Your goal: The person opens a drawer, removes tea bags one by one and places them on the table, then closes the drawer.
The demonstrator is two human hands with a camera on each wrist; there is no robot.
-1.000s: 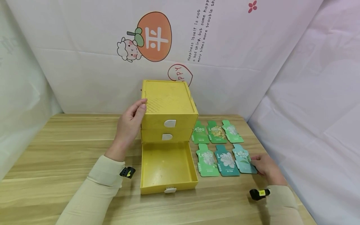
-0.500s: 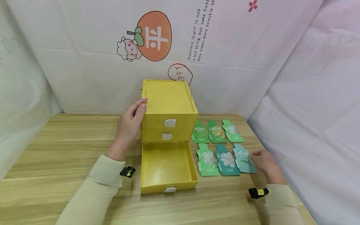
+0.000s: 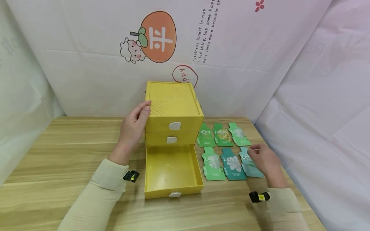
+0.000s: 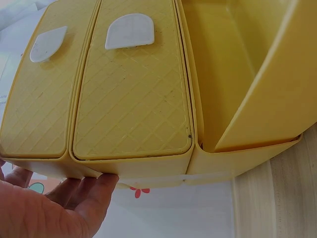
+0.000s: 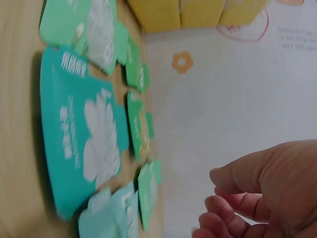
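Observation:
A yellow drawer box (image 3: 173,98) of three stacked drawers stands mid-table. Its bottom drawer (image 3: 170,170) is pulled out, with nothing inside. My left hand (image 3: 134,128) rests against the box's left side, fingertips at the top edge; the left wrist view shows its fingers (image 4: 101,196) touching the side wall. Above the light-blue LeTea sachet (image 3: 252,170) hovers my right hand (image 3: 266,162), loosely curled and holding nothing, partly covering that sachet. Beside it lie a dark teal sachet (image 3: 233,165) and a light green sachet (image 3: 213,165).
Behind these, a second row holds a green sachet (image 3: 206,136), a sachet with yellow flowers (image 3: 223,136) and another light green sachet (image 3: 239,134). A printed white cloth (image 3: 231,83) rises behind the wooden table (image 3: 72,144).
My right hand has let go of the light-blue sachet's right edge, lifted, and moved left and away from me over it. The left hand and the box have stayed put.

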